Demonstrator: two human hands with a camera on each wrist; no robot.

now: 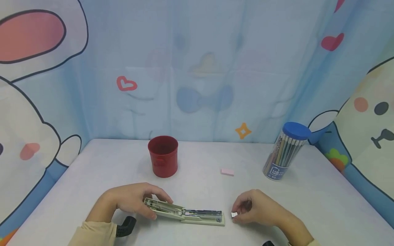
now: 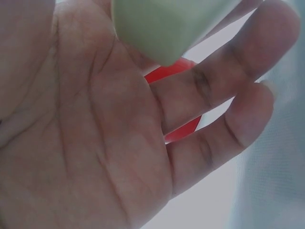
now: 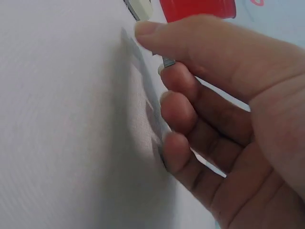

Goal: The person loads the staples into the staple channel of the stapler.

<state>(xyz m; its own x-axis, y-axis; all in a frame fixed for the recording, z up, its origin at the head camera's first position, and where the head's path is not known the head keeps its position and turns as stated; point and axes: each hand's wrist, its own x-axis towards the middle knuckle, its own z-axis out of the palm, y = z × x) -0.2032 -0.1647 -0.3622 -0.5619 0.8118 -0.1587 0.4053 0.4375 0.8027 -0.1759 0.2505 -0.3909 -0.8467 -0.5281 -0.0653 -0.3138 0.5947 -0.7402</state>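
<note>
A pale green stapler (image 1: 202,222) lies folded open on the table, its metal staple channel exposed. My left hand (image 1: 130,197) holds the raised top arm at the left end between thumb and fingers. In the left wrist view the green end of the stapler (image 2: 155,33) sits by the palm, while two fingers extend free of it. Just past the stapler's right end, my right hand (image 1: 261,209) pinches a small silvery strip of staples (image 1: 234,215) between thumb and index finger. The right wrist view shows only a sliver of the staples (image 3: 168,62), the rest hidden behind the thumb.
A red cup (image 1: 163,160) stands behind the stapler. A small pink eraser (image 1: 227,172) lies behind the right hand. Further right is a clear tub of pencils (image 1: 284,153) with a blue lid. A printed blue curtain (image 1: 203,68) borders the white table (image 1: 197,191).
</note>
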